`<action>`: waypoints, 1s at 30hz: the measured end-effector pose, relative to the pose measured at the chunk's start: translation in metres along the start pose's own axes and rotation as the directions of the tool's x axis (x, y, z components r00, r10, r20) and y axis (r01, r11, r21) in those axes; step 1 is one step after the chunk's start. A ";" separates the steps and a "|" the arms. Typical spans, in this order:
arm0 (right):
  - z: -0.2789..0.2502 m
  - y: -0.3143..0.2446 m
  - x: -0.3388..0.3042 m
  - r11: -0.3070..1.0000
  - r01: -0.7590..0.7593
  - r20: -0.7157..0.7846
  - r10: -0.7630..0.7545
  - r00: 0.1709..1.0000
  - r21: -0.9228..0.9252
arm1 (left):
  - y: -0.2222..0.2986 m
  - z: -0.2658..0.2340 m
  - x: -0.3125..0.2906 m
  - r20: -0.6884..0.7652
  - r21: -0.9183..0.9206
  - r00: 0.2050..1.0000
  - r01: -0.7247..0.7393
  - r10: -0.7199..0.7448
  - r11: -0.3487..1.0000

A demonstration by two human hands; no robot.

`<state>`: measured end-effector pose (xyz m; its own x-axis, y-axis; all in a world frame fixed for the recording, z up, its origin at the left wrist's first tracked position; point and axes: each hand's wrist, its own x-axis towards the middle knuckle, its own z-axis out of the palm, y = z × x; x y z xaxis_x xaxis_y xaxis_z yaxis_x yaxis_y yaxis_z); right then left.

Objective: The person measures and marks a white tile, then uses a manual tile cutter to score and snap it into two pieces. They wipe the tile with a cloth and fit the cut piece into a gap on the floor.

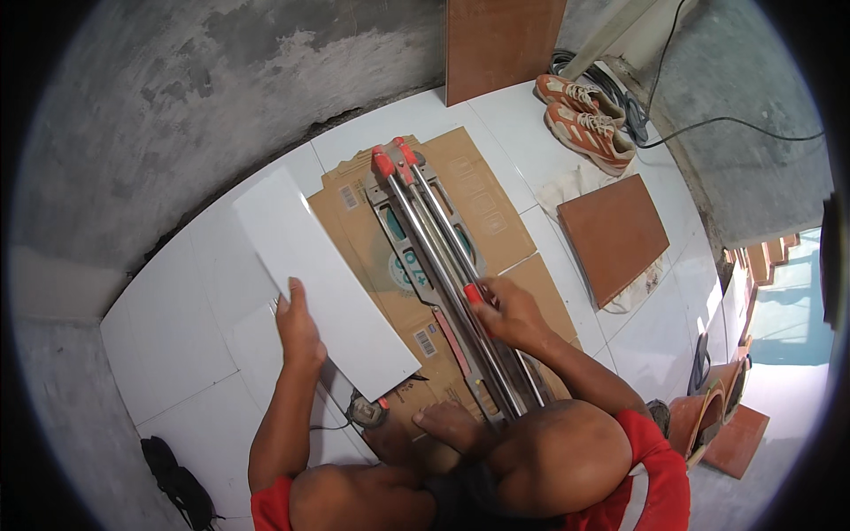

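Observation:
My left hand (299, 329) grips the long edge of a white tile (323, 292), thumb on top. The tile is a long rectangle, held slanting to the left of a manual tile cutter (394, 186). Two chrome rails run along the cutter, with red parts at its far end. My right hand (512, 311) is closed around the cutter's red handle (472, 293), partway along the rails. The cutter rests on flattened cardboard (500, 190). Beside my bare feet, near the tile's close corner, is a tape measure (365, 411).
A brown tile (613, 237) lies on a white cloth (642, 290) at the right. Beyond it are orange-and-white sneakers (589, 133) and black cable (633, 115). A brown panel (500, 49) leans on the grey wall (292, 71). Clay pots (692, 416) stand at the lower right.

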<state>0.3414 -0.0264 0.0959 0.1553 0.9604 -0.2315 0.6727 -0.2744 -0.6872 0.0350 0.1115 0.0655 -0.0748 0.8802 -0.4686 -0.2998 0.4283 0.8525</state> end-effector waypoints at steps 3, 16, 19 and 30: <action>0.007 -0.003 -0.007 0.967 -0.039 0.062 0.057 0.996 -0.253 | -0.020 0.008 0.004 0.014 0.133 1.000 0.002 -0.004 0.991; -0.057 -0.061 0.001 0.243 -0.401 0.388 0.101 0.916 0.884 | -0.092 0.044 -0.022 0.139 0.178 0.950 0.254 -0.280 0.951; -0.071 -0.076 0.009 0.170 -0.362 0.358 0.058 0.932 0.916 | -0.111 0.046 -0.021 0.195 0.212 0.956 0.177 -0.219 0.961; -0.074 -0.087 0.012 0.079 -0.369 0.369 0.012 0.929 0.926 | -0.162 0.076 0.006 0.078 0.472 0.971 0.165 -0.227 0.866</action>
<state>0.3386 0.0127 0.2034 -0.1143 0.8710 -0.4779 -0.6744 -0.4212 -0.6065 0.1555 0.0630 -0.0577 0.0693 0.7729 -0.6308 0.1773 0.6127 0.7702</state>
